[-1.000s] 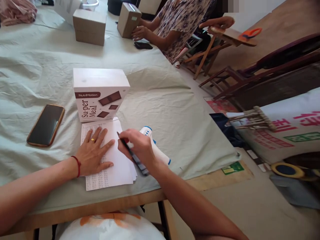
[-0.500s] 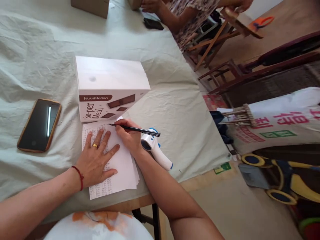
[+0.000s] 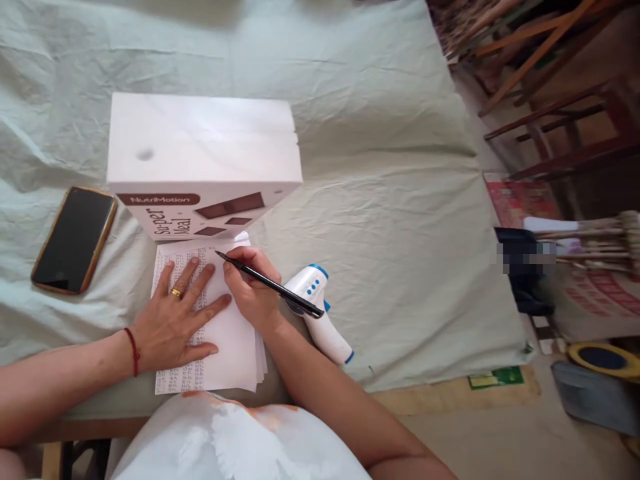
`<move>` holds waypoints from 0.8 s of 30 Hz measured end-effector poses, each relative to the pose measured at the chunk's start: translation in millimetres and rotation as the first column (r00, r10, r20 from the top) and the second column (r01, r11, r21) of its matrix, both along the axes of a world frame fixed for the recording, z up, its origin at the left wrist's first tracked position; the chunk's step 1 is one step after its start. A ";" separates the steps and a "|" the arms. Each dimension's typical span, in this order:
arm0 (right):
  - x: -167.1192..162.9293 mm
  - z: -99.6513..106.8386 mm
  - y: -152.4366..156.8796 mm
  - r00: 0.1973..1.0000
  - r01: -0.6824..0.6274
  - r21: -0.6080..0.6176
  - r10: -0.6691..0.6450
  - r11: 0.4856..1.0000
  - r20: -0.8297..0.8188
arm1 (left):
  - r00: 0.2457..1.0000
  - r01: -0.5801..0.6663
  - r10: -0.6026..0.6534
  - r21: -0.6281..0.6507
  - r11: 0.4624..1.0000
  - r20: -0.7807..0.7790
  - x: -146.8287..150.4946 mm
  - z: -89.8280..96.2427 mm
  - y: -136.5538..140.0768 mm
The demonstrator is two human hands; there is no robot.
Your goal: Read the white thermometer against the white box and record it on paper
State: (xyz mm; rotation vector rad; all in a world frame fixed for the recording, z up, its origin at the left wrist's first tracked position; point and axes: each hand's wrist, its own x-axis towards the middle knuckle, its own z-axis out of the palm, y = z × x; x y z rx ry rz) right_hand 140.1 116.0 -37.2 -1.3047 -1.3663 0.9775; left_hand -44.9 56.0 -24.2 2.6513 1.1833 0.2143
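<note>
My left hand [image 3: 177, 317] lies flat with fingers spread on a stack of white paper [image 3: 231, 357]. Columns of small handwriting cover the left part of the top sheet. Between the fingers of my right hand [image 3: 254, 290] is a black pen [image 3: 273, 280], its tip at the upper part of the sheet, close to the written columns. Just beyond the paper stands a white NutriMotion box [image 3: 205, 143], with brown bar pictures on its front. A white and blue infrared thermometer [image 3: 327, 330] rests on the cloth right of my right hand, partly behind the pen's rear end.
A smartphone [image 3: 75, 237] in a tan case lies on the left of the cloth-covered table [image 3: 385, 220]. Past the table's right edge are a wooden chair [image 3: 565, 133], a bundle of sticks [image 3: 585, 243] and a yellow-rimmed object [image 3: 605, 359] on the floor.
The view has tilted down and closer, so the co-worker's arms and the far box have mostly left the picture. My right hand's pen now slants more steeply; my left hand stays flat on the paper.
</note>
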 end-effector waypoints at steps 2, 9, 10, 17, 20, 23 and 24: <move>-1.0 0.8 0.2 1.000 -0.007 -0.037 0.007 0.999 0.009 | 1.000 -0.005 0.004 -0.027 1.000 -0.021 0.5 2.5 1.3; -6.8 -5.8 13.4 0.999 0.011 -0.042 -0.013 0.999 -0.053 | 0.999 0.004 -0.006 -0.033 0.999 -0.043 1.6 1.2 6.4; -8.0 -6.5 16.2 0.998 0.010 -0.054 -0.014 0.999 -0.064 | 0.999 0.001 -0.002 -0.028 1.000 -0.050 1.5 0.7 7.2; -10.9 -4.1 30.7 0.994 0.021 -0.069 -0.029 0.997 -0.105 | 0.998 -0.009 0.010 0.017 1.000 -0.069 -0.1 -3.6 11.9; -11.8 -5.1 33.3 0.995 -0.002 -0.059 -0.004 0.998 -0.102 | 0.996 -0.015 0.017 0.025 1.000 -0.088 0.4 -4.6 12.5; -14.1 -9.5 36.9 0.993 0.009 -0.046 -0.015 0.999 -0.116 | 0.993 -0.030 0.033 0.025 0.999 -0.112 2.2 -3.6 12.2; -14.6 -11.4 38.5 0.993 0.012 -0.037 -0.016 0.999 -0.116 | 0.992 -0.041 0.043 0.025 0.999 -0.120 2.9 -3.1 12.0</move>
